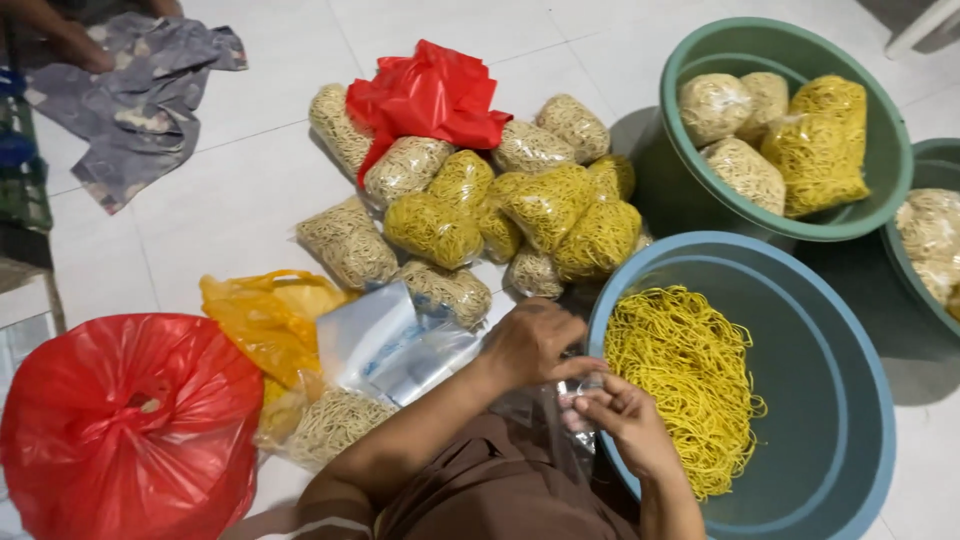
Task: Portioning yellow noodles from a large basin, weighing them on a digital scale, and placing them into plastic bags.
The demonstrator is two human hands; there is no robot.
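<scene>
Two hands at the lower centre, meeting over the near rim of a blue basin (850,400): left hand (535,340) curled, fingers closed on a small clear plastic bag (580,395); right hand (625,420) with fingers pinched on the same bag from below. Bag held just above the basin edge, contents too small to make out. Inside the basin, touching its near wall, a heap of loose yellow noodles (680,370). Left of the hands, on the white tiled floor (230,200): a stack of clear plastic sheets (385,345), a yellow plastic bag (265,315), one packed noodle bag (330,425), and a large knotted red plastic bag (130,420). Farther out, a pile of packed noodle bags (480,215), pale and yellow together, with a crumpled red bag (430,95) on top. Far right, a green basin (880,210) holding four more packed bags; beside it, partly cut off, a second green basin (925,160) with pale bags. Far left, a grey patterned cloth (140,100) on the floor.
</scene>
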